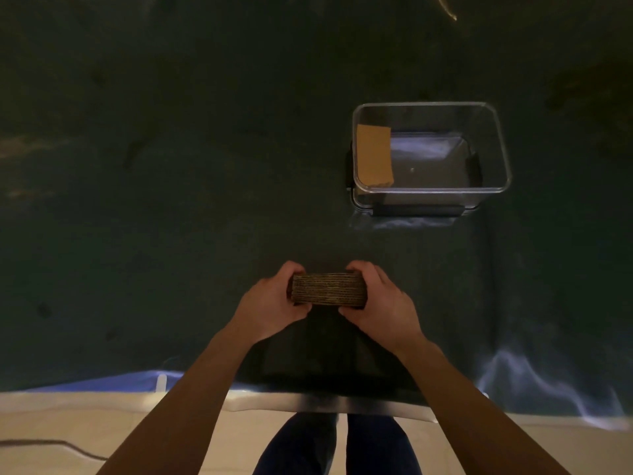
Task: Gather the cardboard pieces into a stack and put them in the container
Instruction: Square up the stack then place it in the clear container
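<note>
Fingers: both sets are wrapping the ends of the cardboard stack [328, 289], the left hand [270, 303] clamping its left end, the right hand [380, 303] its right end.
Stack: sitting lower centre of the frame, long axis running left to right, corrugated edges facing the camera.
Lift: I cannot tell whether it is resting on the counter [171, 200] or hanging just above it.
Container [500, 145]: lying to the upper right of the stack, well apart, open; the right hand is nearer.
Contents: one cardboard piece [374, 156] leaning along the left wall.
Hidden: fingertips behind the stack; piece count unreadable; dim light is blurring the counter.
</note>
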